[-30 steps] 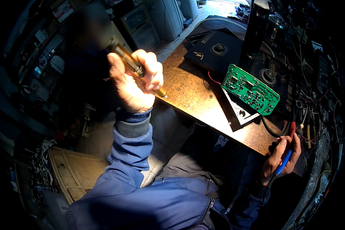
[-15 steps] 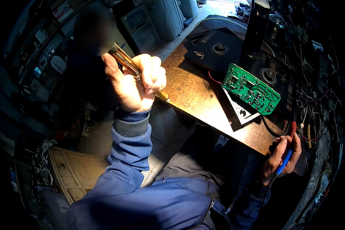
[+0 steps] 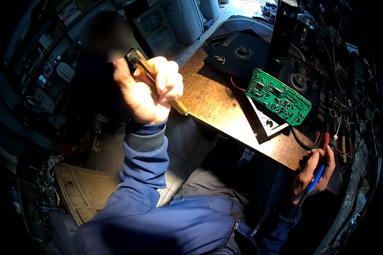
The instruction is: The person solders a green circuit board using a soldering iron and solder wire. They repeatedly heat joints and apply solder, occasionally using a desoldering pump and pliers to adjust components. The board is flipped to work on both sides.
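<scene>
- Gold-coloured tube (image 3: 178, 105) up in the air, aslant, in the left hand (image 3: 151, 91).
- Grip on the left: fingers curled snug around the tube, thumb poking up and away.
- Low end of the tube close to the bench (image 3: 200, 91) edge in view; hard to tell if touching.
- Blue tool (image 3: 316, 179) with a dark cord in the right hand (image 3: 303, 177), by the near right corner of the bench.
- Grip on the right: thumb and fingers closed around the blue tool; its far end hard to make out.
- Green circuit board (image 3: 278, 97) on the bench, tilted, partly over a white plate (image 3: 270, 123), well apart from the left hand.
- Behind the board, a flat black panel (image 3: 225, 53) with a round ring mark.
- Near the board, a thin red wire (image 3: 237, 86).
- Past the left hand, another person (image 3: 100, 85) in dark clothes.
</scene>
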Motion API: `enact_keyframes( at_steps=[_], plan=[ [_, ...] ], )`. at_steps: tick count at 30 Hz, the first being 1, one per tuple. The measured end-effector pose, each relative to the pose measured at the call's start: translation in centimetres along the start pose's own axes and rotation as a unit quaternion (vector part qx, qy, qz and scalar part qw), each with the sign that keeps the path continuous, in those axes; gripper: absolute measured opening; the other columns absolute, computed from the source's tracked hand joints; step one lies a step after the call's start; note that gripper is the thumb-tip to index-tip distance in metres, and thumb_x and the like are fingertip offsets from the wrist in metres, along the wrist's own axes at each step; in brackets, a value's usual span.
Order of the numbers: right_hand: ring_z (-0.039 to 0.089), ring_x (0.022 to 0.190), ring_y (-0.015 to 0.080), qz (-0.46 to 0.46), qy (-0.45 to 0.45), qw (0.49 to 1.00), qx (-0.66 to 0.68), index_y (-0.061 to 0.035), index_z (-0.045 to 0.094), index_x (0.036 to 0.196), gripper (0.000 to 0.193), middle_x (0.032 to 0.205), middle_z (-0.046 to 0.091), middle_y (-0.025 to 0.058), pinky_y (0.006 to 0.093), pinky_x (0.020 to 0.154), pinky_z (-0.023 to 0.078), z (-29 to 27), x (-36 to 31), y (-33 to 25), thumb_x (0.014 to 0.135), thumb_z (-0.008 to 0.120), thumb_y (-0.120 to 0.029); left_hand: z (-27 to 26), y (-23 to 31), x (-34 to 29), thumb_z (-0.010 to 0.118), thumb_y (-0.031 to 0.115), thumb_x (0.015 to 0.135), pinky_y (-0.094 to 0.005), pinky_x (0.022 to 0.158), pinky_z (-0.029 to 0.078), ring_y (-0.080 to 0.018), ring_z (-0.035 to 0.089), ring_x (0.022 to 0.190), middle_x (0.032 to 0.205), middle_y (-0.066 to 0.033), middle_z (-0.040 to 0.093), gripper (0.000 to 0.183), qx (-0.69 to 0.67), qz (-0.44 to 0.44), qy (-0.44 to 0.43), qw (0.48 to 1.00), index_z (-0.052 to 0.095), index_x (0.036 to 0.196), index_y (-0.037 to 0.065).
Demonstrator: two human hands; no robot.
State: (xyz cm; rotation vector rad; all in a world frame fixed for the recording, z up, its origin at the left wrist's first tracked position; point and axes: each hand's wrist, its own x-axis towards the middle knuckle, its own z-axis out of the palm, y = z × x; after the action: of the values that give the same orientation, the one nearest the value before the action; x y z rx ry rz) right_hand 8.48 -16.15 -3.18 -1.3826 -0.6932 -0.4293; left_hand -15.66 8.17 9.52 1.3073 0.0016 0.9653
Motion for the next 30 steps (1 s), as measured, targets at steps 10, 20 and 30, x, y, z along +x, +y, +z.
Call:
enact_keyframes(
  at_steps=[10,20,30],
  plan=[
    [0.059,0.075,0.0112,0.018,-0.001,1.0,0.011,0.0054,0.054,0.126,0.033,0.091,0.064,0.0103,0.0207,0.064,0.048,-0.1,-0.2,0.0,0.093,0.056,0.0,1.2,0.2,-0.1,0.03,0.078,0.088,-0.0277,0.045,0.026,-0.0101,0.028,0.042,0.055,0.0,0.033,0.078,0.016,-0.027,0.05,0.998,0.041,0.063,0.006],
    [0.059,0.081,0.0146,0.006,-0.015,1.0,0.01,0.0051,0.053,0.127,0.033,0.094,0.064,0.011,0.0265,0.078,0.05,-0.4,-0.3,0.4,0.095,0.054,-0.002,0.5,-0.5,-0.4,0.035,0.029,0.09,-0.0262,0.041,0.03,-0.0107,0.032,0.042,0.075,-0.0048,0.046,0.028,-0.044,0.069,0.135,0.987,0.051,0.09,0.005],
    [0.059,0.082,0.0158,0.01,-0.014,1.0,0.02,0.0047,0.053,0.128,0.034,0.096,0.064,0.0118,0.028,0.08,0.049,-0.5,-0.3,0.4,0.095,0.051,-0.001,-0.2,-0.4,-0.8,0.035,0.018,0.09,-0.0272,0.042,0.03,-0.0104,0.031,0.042,0.072,-0.0023,0.045,0.019,-0.078,0.105,0.163,0.978,0.051,0.089,0.008]
  ],
)
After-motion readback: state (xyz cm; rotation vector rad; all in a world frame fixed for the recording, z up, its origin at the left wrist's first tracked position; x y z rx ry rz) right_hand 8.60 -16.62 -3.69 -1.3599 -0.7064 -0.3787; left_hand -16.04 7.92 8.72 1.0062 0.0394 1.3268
